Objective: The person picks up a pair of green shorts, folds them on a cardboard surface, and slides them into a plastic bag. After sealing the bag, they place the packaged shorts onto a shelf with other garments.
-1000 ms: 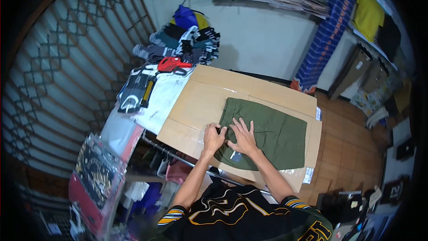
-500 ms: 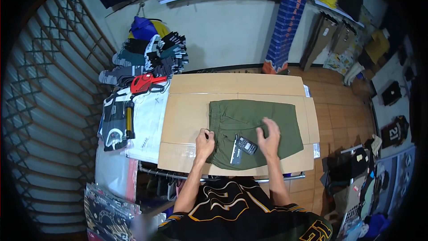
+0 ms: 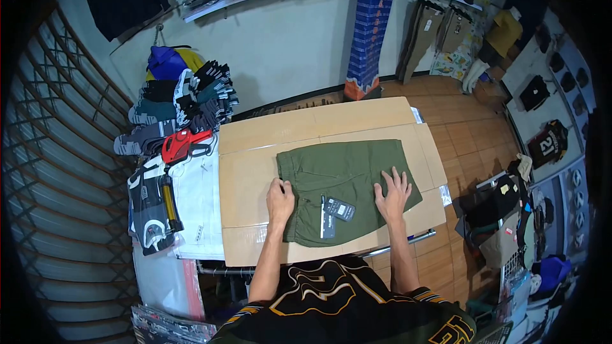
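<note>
Head-cam view, looking down at a cardboard-topped bench point(image 3: 255, 172). Green shorts point(image 3: 347, 169) lie flat at its centre, long axis running left-right, waistband at the left end. Left hand point(image 3: 280, 199) rests on the waistband edge, fingers curled and close together; can't tell if it's pinching cloth. Right hand point(image 3: 393, 192) lies flat on the shorts' right end, fingers spread. Hang tags point(image 3: 335, 213) sit on the fabric btwn both hands, nearer the left. Folded clothes point(image 3: 182, 105) stacked off to the left.
</note>
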{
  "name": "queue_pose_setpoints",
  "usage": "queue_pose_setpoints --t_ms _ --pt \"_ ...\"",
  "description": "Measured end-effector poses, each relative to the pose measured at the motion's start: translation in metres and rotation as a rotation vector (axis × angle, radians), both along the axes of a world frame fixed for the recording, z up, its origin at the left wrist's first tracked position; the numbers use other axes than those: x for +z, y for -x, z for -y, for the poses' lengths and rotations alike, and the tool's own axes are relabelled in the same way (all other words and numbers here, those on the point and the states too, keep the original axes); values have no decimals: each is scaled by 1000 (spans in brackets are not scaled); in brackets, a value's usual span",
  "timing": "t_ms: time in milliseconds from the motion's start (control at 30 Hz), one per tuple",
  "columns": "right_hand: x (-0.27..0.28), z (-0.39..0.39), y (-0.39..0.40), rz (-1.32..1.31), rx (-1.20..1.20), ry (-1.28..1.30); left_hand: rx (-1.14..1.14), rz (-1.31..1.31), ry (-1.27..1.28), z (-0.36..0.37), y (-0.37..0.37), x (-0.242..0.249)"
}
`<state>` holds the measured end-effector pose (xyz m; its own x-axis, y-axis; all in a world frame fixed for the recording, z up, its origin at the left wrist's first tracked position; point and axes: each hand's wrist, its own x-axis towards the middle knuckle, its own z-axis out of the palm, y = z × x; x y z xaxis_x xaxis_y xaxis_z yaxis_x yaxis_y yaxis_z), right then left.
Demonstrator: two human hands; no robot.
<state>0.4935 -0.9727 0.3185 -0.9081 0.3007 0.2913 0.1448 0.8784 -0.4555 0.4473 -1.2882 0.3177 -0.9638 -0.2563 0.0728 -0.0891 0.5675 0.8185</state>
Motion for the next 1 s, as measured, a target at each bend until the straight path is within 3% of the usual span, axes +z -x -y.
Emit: queue_pose_setpoints --t_ms 367,433,633,1000 --pt "-1 49 7 35 74 -67 81 -33 14 46 -8 8" --pt "-1 52 9 37 85 -69 78 -224 166 53 -10 0" --pt "-1 56 12 40 93 -75 2 -239 124 68 -8 -11" --pt "2 55 13 32 101 -26 59 -243 35 65 -8 -8"
